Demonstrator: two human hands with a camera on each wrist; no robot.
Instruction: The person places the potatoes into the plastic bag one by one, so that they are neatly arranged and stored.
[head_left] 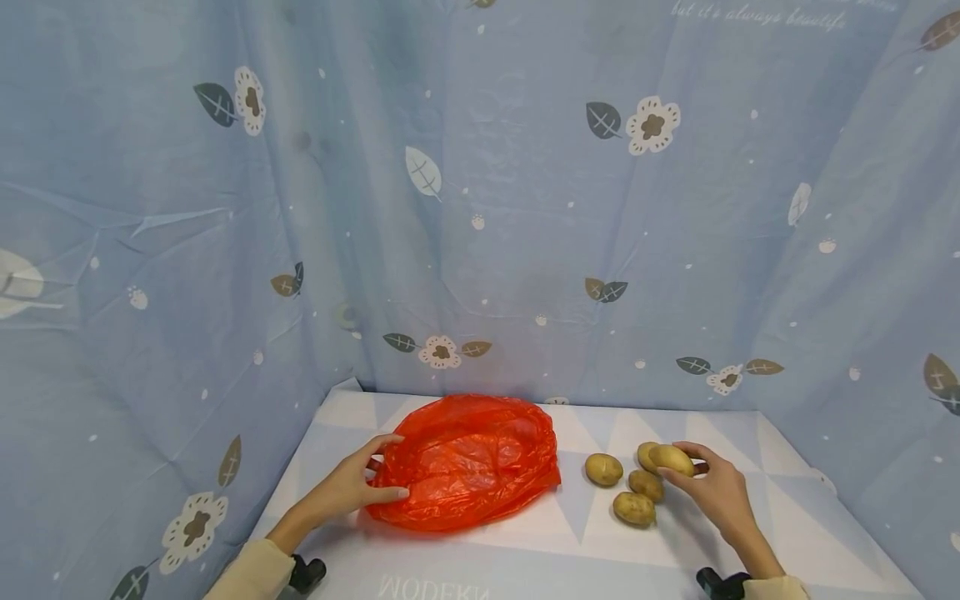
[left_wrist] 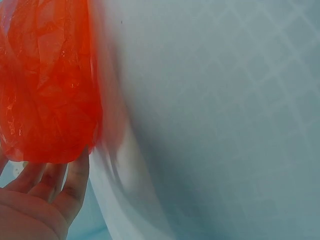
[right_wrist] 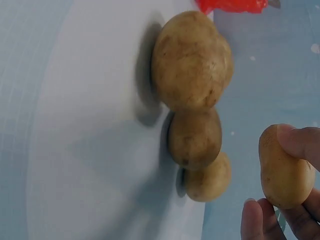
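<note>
A crumpled red plastic bag (head_left: 480, 467) lies on the table. At its left end, my left hand (head_left: 352, 485) touches it with spread, fairly straight fingers; fingertips (left_wrist: 76, 172) meet the bag's edge in the left wrist view. My right hand (head_left: 716, 492) pinches a potato (head_left: 671, 460) between thumb and fingers, and the right wrist view shows this potato (right_wrist: 285, 170) held off the table. Just left of that hand, several potatoes lie close together, among them a front potato (head_left: 634, 508), a middle potato (head_left: 646, 486) and a left potato (head_left: 603, 470). The held potato partly hides a back potato (head_left: 647, 454).
The table (head_left: 540, 567) has a pale cover with a triangle pattern and printed letters near its front. Blue printed curtains (head_left: 525, 250) hang behind it and along both sides. A strip of table lies between the bag and the potatoes.
</note>
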